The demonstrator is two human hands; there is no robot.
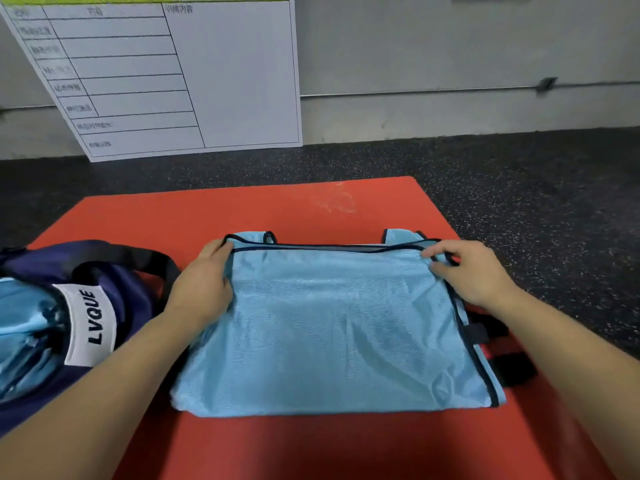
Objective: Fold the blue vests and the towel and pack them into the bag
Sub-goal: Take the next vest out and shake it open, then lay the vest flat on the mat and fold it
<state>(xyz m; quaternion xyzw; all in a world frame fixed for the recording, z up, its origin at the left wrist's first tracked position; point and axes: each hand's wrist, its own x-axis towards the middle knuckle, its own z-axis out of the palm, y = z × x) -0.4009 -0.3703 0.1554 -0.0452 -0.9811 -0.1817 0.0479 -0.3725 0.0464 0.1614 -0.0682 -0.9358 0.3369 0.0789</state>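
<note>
A light blue mesh vest (332, 327) with dark trim lies folded in half on the red mat (311, 209). My left hand (204, 282) grips its far left corner, thumb under the fabric edge. My right hand (474, 271) pinches the far right corner at the dark trim. To the left stands the navy bag (114, 292) with a white LVQUE label, its mouth open, and blue cloth (27, 334) shows inside it. No towel is in sight.
Black straps (509, 368) lie on the mat under the vest's right edge. Dark speckled floor (519, 188) surrounds the mat. A white chart board (173, 74) leans against the grey wall behind.
</note>
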